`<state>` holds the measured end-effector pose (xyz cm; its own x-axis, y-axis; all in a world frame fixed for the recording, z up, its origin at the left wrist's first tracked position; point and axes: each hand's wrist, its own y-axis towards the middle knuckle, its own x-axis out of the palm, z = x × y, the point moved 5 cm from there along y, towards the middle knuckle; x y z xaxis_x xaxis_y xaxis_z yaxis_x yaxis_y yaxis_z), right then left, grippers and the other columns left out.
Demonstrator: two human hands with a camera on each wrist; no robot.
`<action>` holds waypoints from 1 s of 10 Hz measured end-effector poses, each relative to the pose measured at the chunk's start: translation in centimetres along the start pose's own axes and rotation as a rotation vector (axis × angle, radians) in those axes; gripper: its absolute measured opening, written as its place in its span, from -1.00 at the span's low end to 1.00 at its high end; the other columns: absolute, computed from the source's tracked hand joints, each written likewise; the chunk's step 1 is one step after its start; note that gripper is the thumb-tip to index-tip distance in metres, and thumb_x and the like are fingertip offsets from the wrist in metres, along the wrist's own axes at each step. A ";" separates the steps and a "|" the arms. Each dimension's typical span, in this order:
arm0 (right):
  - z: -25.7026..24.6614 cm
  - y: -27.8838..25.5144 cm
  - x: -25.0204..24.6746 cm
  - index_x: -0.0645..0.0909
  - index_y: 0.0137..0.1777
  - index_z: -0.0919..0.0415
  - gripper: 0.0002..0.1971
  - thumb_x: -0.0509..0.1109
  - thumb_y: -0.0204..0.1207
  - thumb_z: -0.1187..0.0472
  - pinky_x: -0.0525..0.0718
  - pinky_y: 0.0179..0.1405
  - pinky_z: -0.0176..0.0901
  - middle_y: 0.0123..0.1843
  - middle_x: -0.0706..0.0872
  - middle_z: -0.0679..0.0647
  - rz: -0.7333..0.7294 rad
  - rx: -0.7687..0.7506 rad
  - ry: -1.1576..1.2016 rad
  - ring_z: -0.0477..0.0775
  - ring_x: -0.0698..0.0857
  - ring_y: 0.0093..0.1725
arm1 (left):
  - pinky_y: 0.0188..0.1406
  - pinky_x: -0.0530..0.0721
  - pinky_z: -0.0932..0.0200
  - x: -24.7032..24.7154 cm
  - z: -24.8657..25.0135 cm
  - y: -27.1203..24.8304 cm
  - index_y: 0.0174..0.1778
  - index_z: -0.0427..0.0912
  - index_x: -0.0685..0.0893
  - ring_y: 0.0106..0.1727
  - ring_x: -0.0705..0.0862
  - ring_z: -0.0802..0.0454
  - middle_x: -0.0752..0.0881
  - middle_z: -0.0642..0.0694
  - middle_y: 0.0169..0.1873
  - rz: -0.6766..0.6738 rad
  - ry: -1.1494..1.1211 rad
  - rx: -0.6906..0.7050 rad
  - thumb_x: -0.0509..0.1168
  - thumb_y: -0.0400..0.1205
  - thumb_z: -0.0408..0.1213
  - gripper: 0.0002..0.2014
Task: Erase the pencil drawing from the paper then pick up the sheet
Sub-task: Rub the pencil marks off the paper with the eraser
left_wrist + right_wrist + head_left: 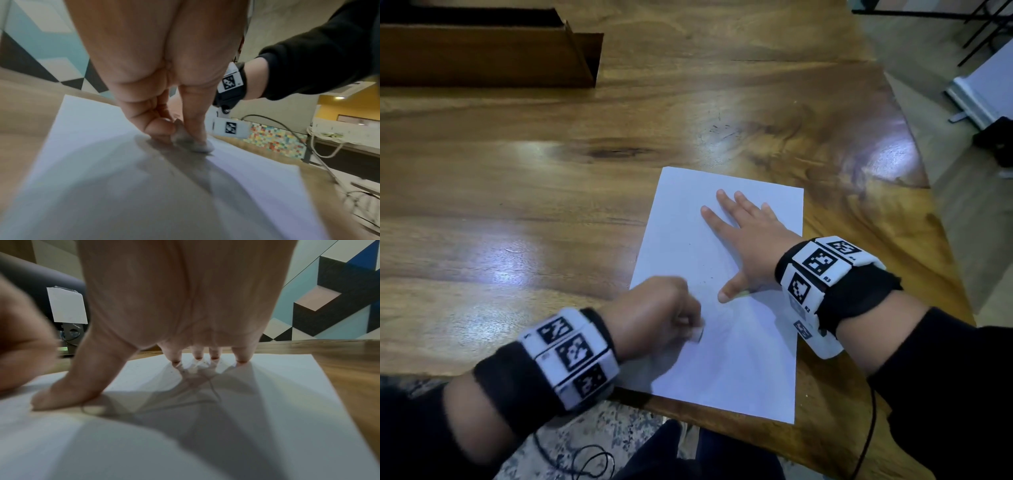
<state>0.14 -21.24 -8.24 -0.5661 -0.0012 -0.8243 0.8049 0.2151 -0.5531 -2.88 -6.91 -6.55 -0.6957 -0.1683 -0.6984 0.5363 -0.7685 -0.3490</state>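
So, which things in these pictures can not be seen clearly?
- Eraser: head view, mostly covered by the left hand; left wrist view, blurred.
- Pencil drawing: head view, too faint on the paper; right wrist view, the right hand and its shadow cover it.

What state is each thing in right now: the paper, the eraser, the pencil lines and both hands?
Paper: flat on the table, near edge overhanging slightly.
Eraser: pinched in fingers, tip on the paper.
Pencil lines: faint curved marks remaining.
Left hand: curled round the eraser.
Right hand: flat, fingers spread, pressing the paper.
Wooden box: on the table's far side, untouched.
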 end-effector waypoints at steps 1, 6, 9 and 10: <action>0.0 0.0 0.0 -0.43 0.64 -0.04 0.32 0.52 0.19 -0.36 -0.27 0.62 0.24 0.65 -0.52 0.06 0.002 -0.001 0.002 0.15 -0.44 0.63 | -0.19 0.56 0.19 -1.0 0.1 1.6 -0.26 -0.10 0.75 -0.24 0.57 0.01 0.56 -0.06 -0.27 0.106 0.032 0.000 0.38 0.46 -0.24 -0.95; 0.1 0.0 0.1 -0.42 0.64 -0.04 0.33 0.53 0.19 -0.36 -0.25 0.62 0.26 0.65 -0.51 0.06 0.003 0.003 0.001 0.15 -0.44 0.64 | -0.46 0.49 0.39 1.5 0.4 -0.2 -0.21 -0.35 0.63 -0.44 0.53 0.11 0.55 -0.06 -0.46 -0.041 0.145 -0.035 0.30 0.45 -0.35 -0.88; 0.1 0.2 0.0 -0.41 0.65 -0.04 0.33 0.53 0.18 -0.35 -0.24 0.62 0.27 0.65 -0.50 0.07 -0.003 0.004 0.001 0.17 -0.43 0.64 | -0.22 0.55 0.17 -0.5 0.6 2.3 -0.26 -0.08 0.68 -0.26 0.53 -0.04 0.46 0.02 -0.34 0.047 0.027 -0.068 0.32 0.45 -0.35 -0.92; 0.0 0.0 0.0 -0.42 0.64 -0.04 0.32 0.53 0.19 -0.36 -0.25 0.62 0.26 0.65 -0.51 0.07 -0.007 0.006 -0.005 0.16 -0.43 0.64 | -0.30 0.48 0.24 0.6 0.5 0.8 -0.23 -0.29 0.59 -0.26 0.54 -0.07 0.48 0.03 -0.39 -0.002 0.086 0.004 0.29 0.46 -0.40 -0.97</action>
<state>0.19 -21.28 -8.26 -0.5711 -0.0080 -0.8208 0.8017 0.2095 -0.5598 -3.11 -7.97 -6.90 -0.6533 -0.1129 -0.7486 0.5326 -0.7713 -0.3485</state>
